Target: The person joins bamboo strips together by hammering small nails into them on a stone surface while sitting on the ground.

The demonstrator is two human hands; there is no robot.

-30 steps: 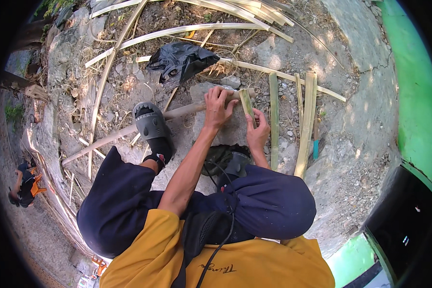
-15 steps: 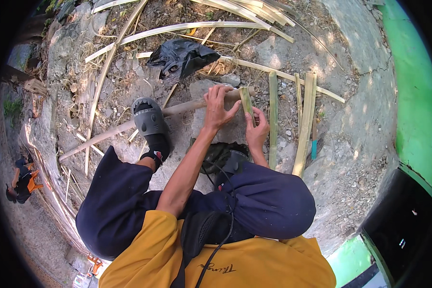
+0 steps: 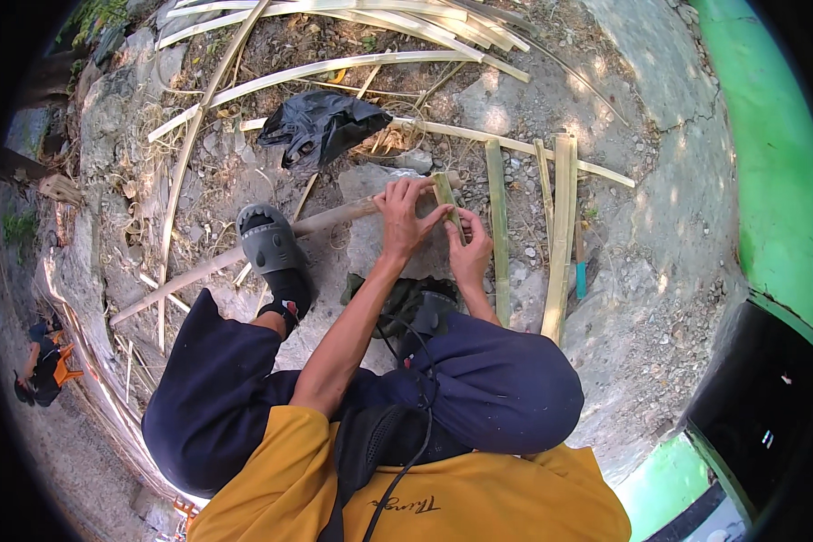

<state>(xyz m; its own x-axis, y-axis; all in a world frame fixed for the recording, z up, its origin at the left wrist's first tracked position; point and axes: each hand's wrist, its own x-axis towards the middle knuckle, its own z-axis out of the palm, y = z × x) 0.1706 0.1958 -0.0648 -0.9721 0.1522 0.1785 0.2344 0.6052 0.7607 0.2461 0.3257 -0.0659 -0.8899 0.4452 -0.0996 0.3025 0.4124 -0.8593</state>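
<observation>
Between my hands a short green bamboo strip (image 3: 446, 199) stands on end, slanting, beside the tip of a long wooden pole (image 3: 334, 218). My right hand (image 3: 471, 253) pinches the lower part of the strip between thumb and fingers. With its thumb and forefinger against the strip's left edge, my left hand (image 3: 405, 219) bends its other fingers over the pole's end. Whatever lies under the left palm is hidden. A flat stone (image 3: 361, 185) lies beneath the pole near my hands.
Longer bamboo slats (image 3: 560, 235) and a green slat (image 3: 499, 235) lie to the right, beside a teal-handled tool (image 3: 580, 279). Ahead are a black plastic bag (image 3: 321, 126) and several pale strips (image 3: 334, 63). My shoe (image 3: 266, 237) is by the pole. A person (image 3: 41, 366) is far left.
The whole view has shifted slightly, so the ground things sit a little lower and further left. Both hands keep their hold, and the strip leans slightly more.
</observation>
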